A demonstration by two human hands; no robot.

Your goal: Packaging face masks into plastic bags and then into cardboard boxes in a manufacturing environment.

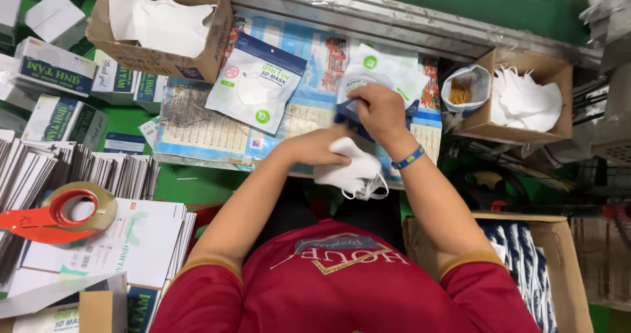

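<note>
Grips a small stack of folded white face masks [351, 172] in the left hand [322, 147], fingers clenched around its top edge, just above the near edge of the desk [197, 132]. Pinches with the right hand [378, 113], fingers closed, the dark blue rim of an empty white mask pouch [388, 76] lying on the desk just beyond the masks; whether the pouch mouth is open cannot be told. Wears a blue wristband [407, 157] on the right wrist. Keeps both hands touching or nearly so, the masks right beside the pouch. Shows a filled, sealed mask pouch [256, 83] flat on the desk to the left of the hands, and farther left a cardboard box [158, 60] with loose white masks inside. Shows at the right a second open cardboard box [519, 126] of white masks, with a small bag of yellow rubber bands [463, 93] beside it. Shows at the near left a red tape dispenser [59, 218] resting on stacks of flat printed cartons [85, 168].
</note>
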